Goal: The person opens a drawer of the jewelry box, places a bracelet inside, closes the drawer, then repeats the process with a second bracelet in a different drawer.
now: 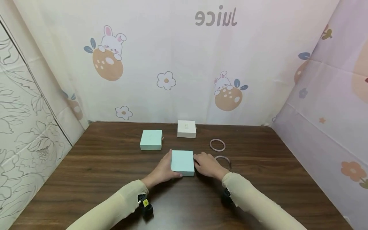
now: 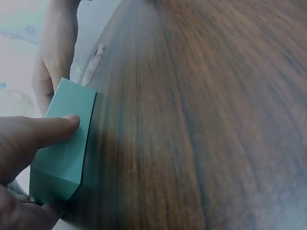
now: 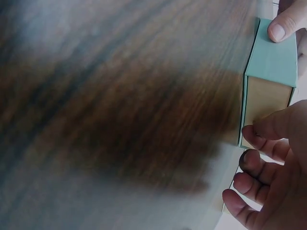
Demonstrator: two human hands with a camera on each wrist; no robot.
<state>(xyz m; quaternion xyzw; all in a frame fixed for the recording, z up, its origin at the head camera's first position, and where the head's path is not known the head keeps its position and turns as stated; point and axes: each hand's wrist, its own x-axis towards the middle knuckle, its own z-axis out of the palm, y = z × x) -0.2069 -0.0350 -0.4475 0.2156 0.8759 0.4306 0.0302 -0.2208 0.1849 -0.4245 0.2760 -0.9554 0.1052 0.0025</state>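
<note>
A square mint-green box [image 1: 182, 160] lies on the table between the hands. My left hand [image 1: 164, 169] grips it from the left, thumb across its near side and fingers around the far left corner. At the box's right, my right hand [image 1: 209, 164] has thumb and forefinger brought together at the beige side panel [image 3: 265, 98]. Its other fingers curl loosely below, in the right wrist view. What sits between those two fingertips is hidden. The green lid edges frame the beige panel.
Behind, a second mint-green box [image 1: 151, 140] with a small tab on its right side stands left of a white box [image 1: 186, 129]. Two pale pink rings, the far ring [image 1: 217, 145] and the near ring [image 1: 224, 157], lie beyond my right hand. A printed curtain [image 1: 184, 57] borders the table [image 1: 109, 166].
</note>
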